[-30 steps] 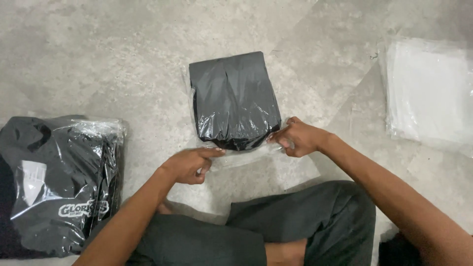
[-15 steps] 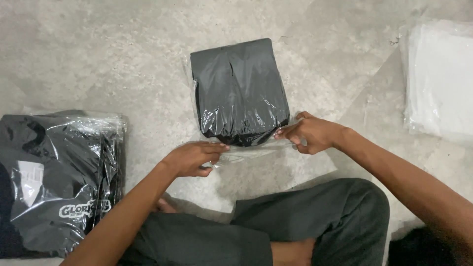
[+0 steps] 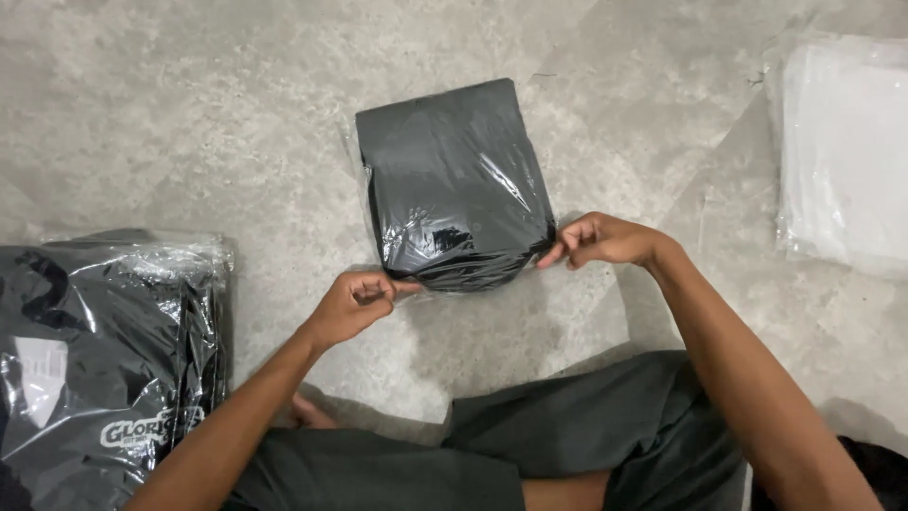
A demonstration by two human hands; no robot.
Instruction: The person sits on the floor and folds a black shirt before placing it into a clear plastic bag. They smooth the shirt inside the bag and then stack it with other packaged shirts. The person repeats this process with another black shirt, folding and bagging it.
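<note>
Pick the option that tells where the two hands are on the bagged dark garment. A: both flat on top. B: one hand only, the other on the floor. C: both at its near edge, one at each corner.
C: the left hand and right hand each pinch a near corner of the bagged dark garment.

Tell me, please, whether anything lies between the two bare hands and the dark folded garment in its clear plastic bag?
Nothing visible does: the left hand and right hand both pinch the near edge of the bagged dark garment.
</note>
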